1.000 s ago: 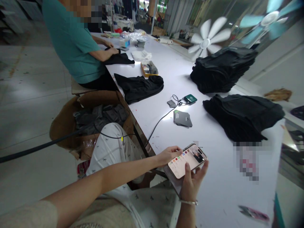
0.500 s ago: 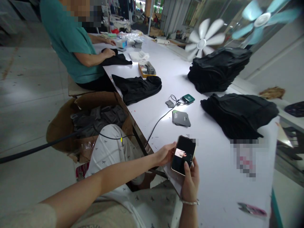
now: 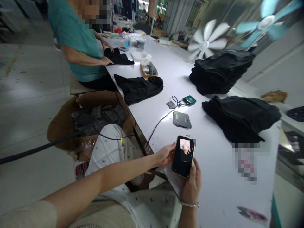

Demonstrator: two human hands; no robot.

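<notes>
A smartphone [image 3: 183, 166] with a lit screen is held over the near edge of the white table, a picture showing on its upper half. My left hand [image 3: 166, 154] grips its left edge. My right hand [image 3: 192, 183], with a bracelet at the wrist, holds the lower right side, its thumb along that edge. Beyond the phone lies a small stack of dark grey cards [image 3: 182, 119]. Farther back is a dark green device [image 3: 189, 100] with a cable, beside a small grey tag [image 3: 171, 104].
Folded black garments [image 3: 242, 115] and a taller black pile [image 3: 220, 71] occupy the right side. Pink-handled snips [image 3: 253, 214] lie near right. A black garment [image 3: 140, 88] and a yellow box [image 3: 149, 75] sit left. A carton of dark cloth [image 3: 59, 126] stands below; a co-worker [image 3: 76, 47] handles black fabric.
The picture on the phone screen has moved up. My right thumb has shifted off the screen to the phone's edge. The co-worker's hands have moved on the black fabric.
</notes>
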